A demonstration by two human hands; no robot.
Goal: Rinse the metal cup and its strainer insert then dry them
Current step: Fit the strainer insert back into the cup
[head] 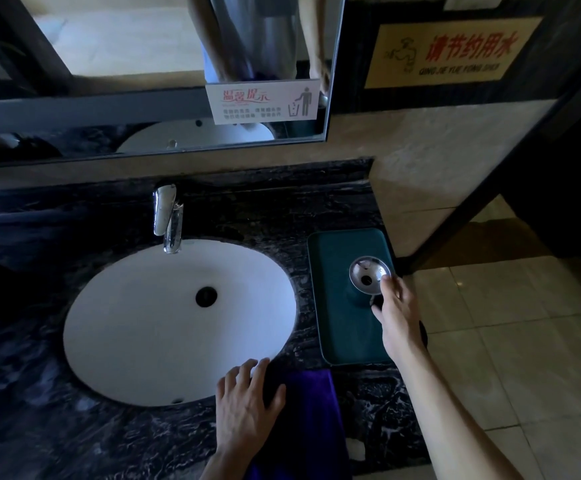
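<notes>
A shiny metal cup (368, 274) stands upright on a dark teal tray (337, 258) to the right of the basin, and its strainer insert with a dark centre hole sits in its mouth. My right hand (398, 318) grips the cup's right side at the handle. My left hand (245, 407) lies flat with spread fingers on the left part of a purple cloth (311, 420) at the counter's front edge. No water runs from the chrome faucet (168, 220) over the white sink (116, 327).
The counter (39, 427) is dark marble and ends just right of the tray, where a tiled floor (524, 341) lies below. A mirror (150, 71) with a white notice (261, 102) hangs on the wall behind. A yellow sign (448, 51) is at upper right.
</notes>
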